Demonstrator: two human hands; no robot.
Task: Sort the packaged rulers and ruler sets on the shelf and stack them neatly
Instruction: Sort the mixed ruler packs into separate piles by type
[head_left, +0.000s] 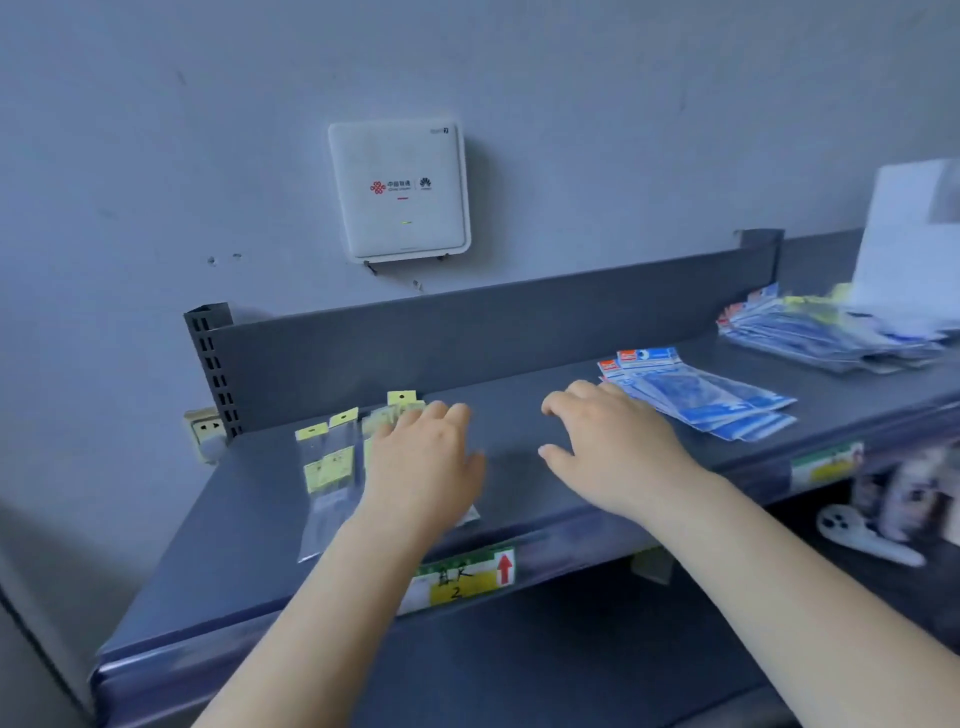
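- A grey metal shelf (519, 470) seen from above, with a person's two bare forearms reaching forward over its front edge
- The left hand (423, 457) lies palm down on a loose row of clear ruler packets with yellow header cards (328, 467) at the left of the shelf; its fingers are nearly straight and spread, flat on the packets and gripping nothing, probably to hold them still or slide them together
- The right hand (613, 441) hangs palm down above bare shelf, fingers loosely curled and holding nothing, its fingertips close to, perhaps touching, the near edge of a fanned pile of blue ruler sets (711, 397); it looks ready to square that pile up
- Yellow-topped packets on the left and blue sets on the right suggest sorting by type is under way, though neither group is stacked neatly
- A larger, untidy heap of blue and yellow packets (826, 332) waits at the far right, blurred
- A white box (400, 189) hangs on the wall behind, and a yellow price label (462, 579) sits on the shelf's front lip
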